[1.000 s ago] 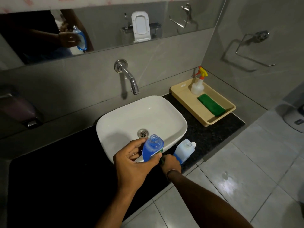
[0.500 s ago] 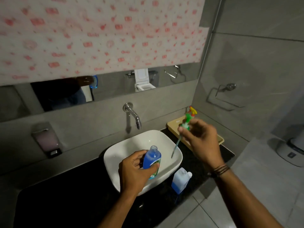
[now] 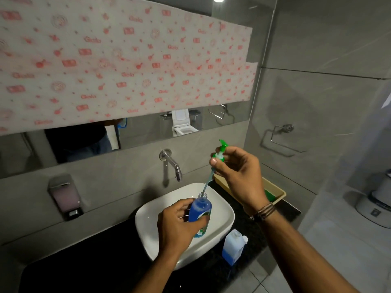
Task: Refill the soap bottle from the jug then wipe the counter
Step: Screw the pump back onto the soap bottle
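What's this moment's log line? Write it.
left hand grips soap bottle | right hand pinches pump, tube at its mouth | jug on counter

The right hand hides most of the tray, two o'clock of the basin; the left hand covers part of the label on the soap bottle.

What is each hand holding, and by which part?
Left hand grips the soap bottle round its body; right hand pinches the green pump at its collar.
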A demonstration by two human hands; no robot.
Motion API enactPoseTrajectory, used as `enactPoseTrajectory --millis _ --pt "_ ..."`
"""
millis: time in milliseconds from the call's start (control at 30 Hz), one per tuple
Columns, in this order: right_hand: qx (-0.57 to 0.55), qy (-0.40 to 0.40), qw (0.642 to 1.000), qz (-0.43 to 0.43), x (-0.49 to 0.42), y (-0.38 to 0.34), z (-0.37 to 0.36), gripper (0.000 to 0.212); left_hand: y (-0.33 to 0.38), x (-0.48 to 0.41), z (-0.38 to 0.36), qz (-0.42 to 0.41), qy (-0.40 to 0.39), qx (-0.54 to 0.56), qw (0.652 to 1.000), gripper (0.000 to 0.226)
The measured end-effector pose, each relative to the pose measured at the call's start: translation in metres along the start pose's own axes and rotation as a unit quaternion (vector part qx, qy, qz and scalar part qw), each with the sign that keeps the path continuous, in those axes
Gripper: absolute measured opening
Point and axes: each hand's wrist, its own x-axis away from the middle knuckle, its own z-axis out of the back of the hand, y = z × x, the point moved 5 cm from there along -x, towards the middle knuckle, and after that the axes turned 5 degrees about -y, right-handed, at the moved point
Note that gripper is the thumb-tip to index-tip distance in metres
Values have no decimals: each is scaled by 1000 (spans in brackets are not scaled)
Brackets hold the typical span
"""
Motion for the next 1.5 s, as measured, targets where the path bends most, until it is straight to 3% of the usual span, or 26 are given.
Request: enactPoseTrajectory --millis 300,500,700,767,867,967,1100,1167,1300,1500 --pt "49 -87 994 -45 24 56 -24 19 9 -5 7 -6 -5 -10 1000 43" --pt "55 -51 996 -55 32 63 -24 25 7 -7 7 -11 -3 -8 1000 37" --pt "137 57 989 -1 45 55 -15 57 5 -7 4 -3 9 -16 1000 41" --pt "122 50 991 -5 45 57 -10 70 2 -9 4 8 16 -23 1000 46" --pt "95 -32 994 -42 43 61 -15 79 1 -9 4 7 18 -29 999 48" --pt "82 -63 994 -41 44 62 -19 71 1 -8 2 13 13 -21 1000 45" --pt "107 28 994 -12 46 58 -6 48 8 -5 2 21 10 -10 1000 48" --pt "101 30 994 -14 45 58 -4 51 9 -4 3 17 9 -10 1000 47" --pt "93 -64 992 -53 44 61 -18 68 3 -3 1 7 4 -14 1000 40" --pt "98 21 995 -23 47 59 0 59 10 -4 3 4 14 -1 1000 52"
